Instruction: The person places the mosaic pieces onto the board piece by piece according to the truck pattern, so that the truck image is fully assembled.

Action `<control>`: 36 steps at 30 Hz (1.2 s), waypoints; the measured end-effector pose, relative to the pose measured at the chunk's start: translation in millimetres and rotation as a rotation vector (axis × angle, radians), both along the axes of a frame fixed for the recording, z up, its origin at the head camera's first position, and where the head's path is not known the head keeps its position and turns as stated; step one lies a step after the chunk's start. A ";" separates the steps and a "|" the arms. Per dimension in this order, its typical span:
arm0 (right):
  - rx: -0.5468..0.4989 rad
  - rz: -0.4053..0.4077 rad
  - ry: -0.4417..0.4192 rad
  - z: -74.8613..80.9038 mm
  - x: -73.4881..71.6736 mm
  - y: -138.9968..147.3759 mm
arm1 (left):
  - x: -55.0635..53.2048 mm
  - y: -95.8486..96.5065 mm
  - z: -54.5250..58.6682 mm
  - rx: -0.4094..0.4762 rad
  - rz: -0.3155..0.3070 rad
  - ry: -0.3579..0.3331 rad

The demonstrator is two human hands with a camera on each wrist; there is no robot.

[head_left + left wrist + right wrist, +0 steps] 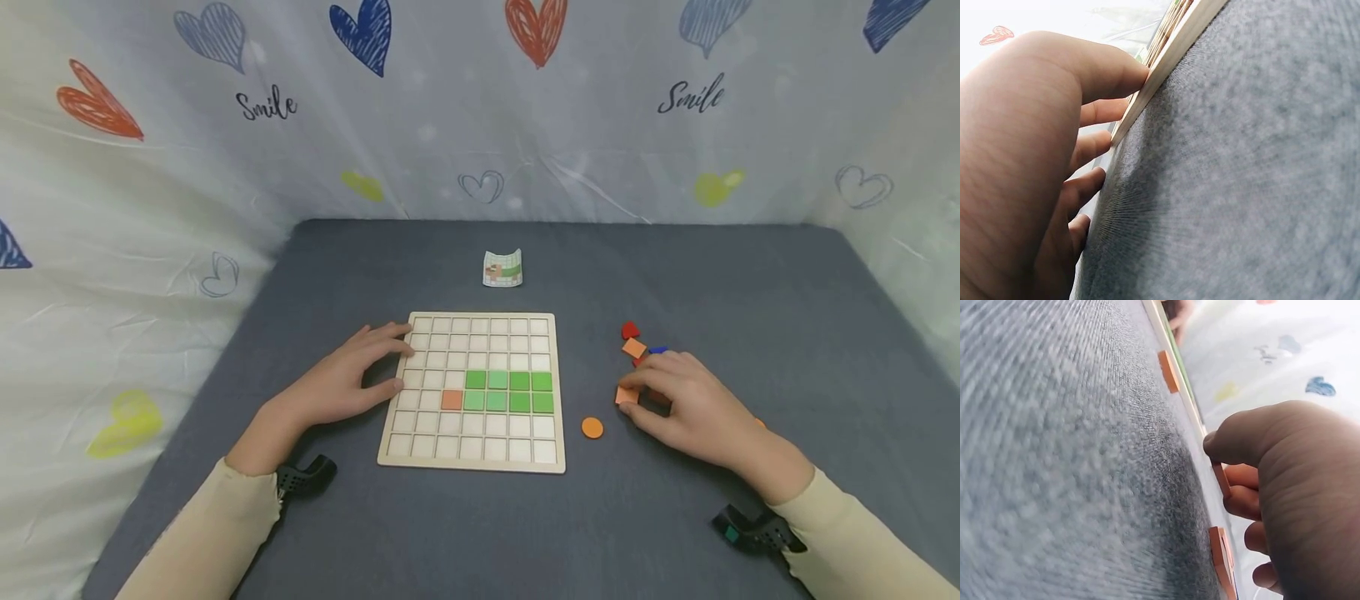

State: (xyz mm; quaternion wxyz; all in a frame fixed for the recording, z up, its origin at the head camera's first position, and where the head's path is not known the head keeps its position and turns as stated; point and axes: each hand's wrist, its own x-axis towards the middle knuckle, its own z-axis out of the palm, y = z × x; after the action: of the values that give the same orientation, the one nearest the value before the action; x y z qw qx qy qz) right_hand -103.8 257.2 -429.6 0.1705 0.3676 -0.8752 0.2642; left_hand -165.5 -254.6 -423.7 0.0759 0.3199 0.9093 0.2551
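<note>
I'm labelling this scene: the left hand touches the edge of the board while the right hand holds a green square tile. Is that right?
Not quite: the square tile in the right hand is orange, as the head view shows. The left hand does touch the board's edge.

Bkgd: pale grey-wht. sheet [450, 125] behind tbl. [487, 533], creased, w/ soft glare spots [427, 133]. Print incl. dk. blue heart [362, 37], red-orange heart [538, 37], yellow heart [716, 189], outline heart [481, 187]; script "Smile" lettering [266, 104] twice, L & R of ctr. Sheet also lines both sides, L side creamier. Tbl. top dk. blue-grey, fabric-like texture close up, far corners rounded. Light diffuse, fairly even.
</note>
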 end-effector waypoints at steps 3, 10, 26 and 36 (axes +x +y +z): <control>-0.004 0.011 -0.003 1.7 -1.2 -2.6 | 0.8 -0.3 -0.6 -0.002 0.003 -0.003; -0.002 0.034 0.014 11.6 -9.1 -17.6 | 0.5 0.1 0.4 0.009 0.007 -0.003; -0.012 0.096 -0.070 31.8 -27.9 -78.6 | 0.9 -2.7 2.4 0.005 0.014 -0.011; -0.002 0.138 -0.062 36.8 -35.1 -115.7 | 0.8 -0.1 2.6 0.004 0.002 -0.011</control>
State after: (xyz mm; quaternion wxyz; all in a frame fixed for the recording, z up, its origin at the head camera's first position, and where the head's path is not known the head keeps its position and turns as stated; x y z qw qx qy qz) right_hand -138.9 141.5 -392.8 0.1250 0.4188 -0.8523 0.2873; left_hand -164.6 -254.7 -421.0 0.0799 0.3177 0.9087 0.2589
